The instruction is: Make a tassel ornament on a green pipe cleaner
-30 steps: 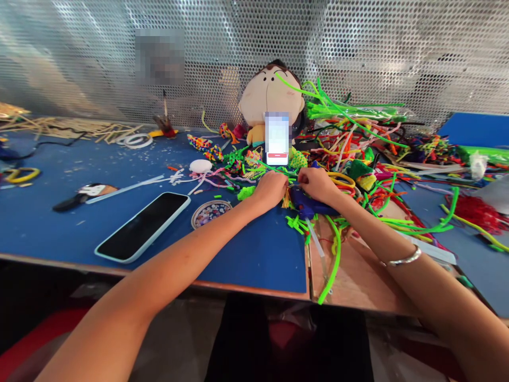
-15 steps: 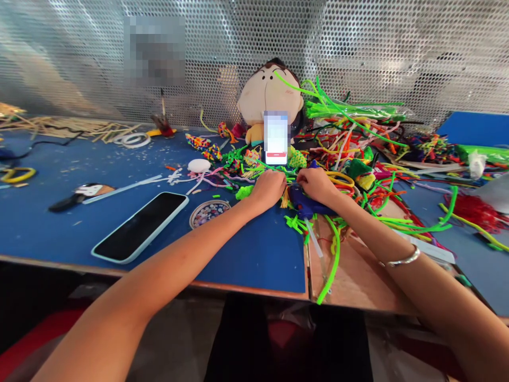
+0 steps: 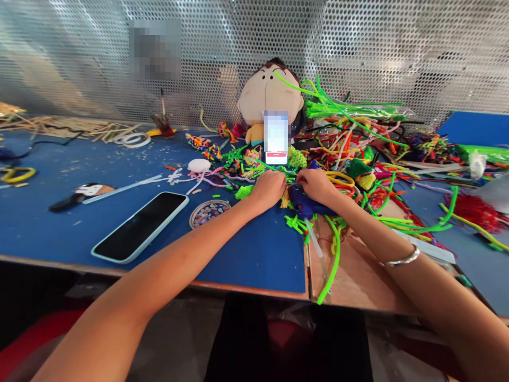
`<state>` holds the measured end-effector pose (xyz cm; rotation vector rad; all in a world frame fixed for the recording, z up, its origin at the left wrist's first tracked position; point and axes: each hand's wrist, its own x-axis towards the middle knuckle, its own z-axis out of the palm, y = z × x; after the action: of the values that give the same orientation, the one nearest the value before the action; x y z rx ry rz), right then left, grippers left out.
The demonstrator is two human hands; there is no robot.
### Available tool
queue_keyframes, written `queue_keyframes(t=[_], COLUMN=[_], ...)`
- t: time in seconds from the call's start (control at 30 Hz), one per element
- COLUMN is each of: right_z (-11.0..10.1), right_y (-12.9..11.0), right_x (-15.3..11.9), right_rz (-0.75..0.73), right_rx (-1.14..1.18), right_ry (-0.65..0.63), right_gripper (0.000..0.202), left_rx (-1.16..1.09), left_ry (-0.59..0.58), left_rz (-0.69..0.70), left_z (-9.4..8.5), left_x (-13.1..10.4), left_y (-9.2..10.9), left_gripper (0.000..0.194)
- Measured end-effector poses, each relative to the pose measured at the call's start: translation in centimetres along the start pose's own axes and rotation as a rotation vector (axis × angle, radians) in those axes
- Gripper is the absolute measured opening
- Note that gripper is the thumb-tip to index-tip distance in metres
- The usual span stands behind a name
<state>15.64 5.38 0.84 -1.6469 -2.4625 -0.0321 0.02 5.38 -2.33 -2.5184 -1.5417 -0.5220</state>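
My left hand [image 3: 270,187] is closed, its fingers curled away from me behind the phone's foot. Just to its right my right hand [image 3: 315,183] is also closed, fingertips turned toward the left one. Whatever lies between the fingers is hidden or too small to make out. A yellow tassel [image 3: 285,199] shows below the gap between the hands. Under my right hand lies a dark blue glue gun [image 3: 303,205], a clear glue stick [image 3: 315,241] poking out of its back. A lit phone [image 3: 275,139] stands upright behind the hands.
A plush doll [image 3: 270,93] leans at the back. Tangled pipe cleaners [image 3: 348,140] spread over the right side. On the left lie a dark-screened phone [image 3: 141,227], a round dish of small beads [image 3: 204,213], a white oval piece [image 3: 199,165] and yellow-handled scissors [image 3: 19,175].
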Motion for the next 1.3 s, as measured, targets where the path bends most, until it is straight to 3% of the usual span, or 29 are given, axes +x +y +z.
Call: queue_keyframes(t=[0.23, 0.9, 1.3], right_z=[-0.04, -0.15, 0.02], right_y=[0.16, -0.19, -0.06], right_x=[0.04, -0.22, -0.17], right_rz=[0.012, -0.026, 0.004], right_rx=[0.061, 0.034, 0.062], right_ry=[0.078, -0.003, 0.11], right_gripper=[0.032, 0.033, 0.031], left_rx=[-0.071, -0.057, -0.27], left_ry=[0.046, -0.038, 0.037], left_rz=[-0.039, -0.048, -0.082], left_z=[-0.26, -0.39, 0.1], left_x=[0.13, 0.01, 0.42], left_y=[-0.23, 0.23, -0.42], left_gripper=[0.025, 0.026, 0.019])
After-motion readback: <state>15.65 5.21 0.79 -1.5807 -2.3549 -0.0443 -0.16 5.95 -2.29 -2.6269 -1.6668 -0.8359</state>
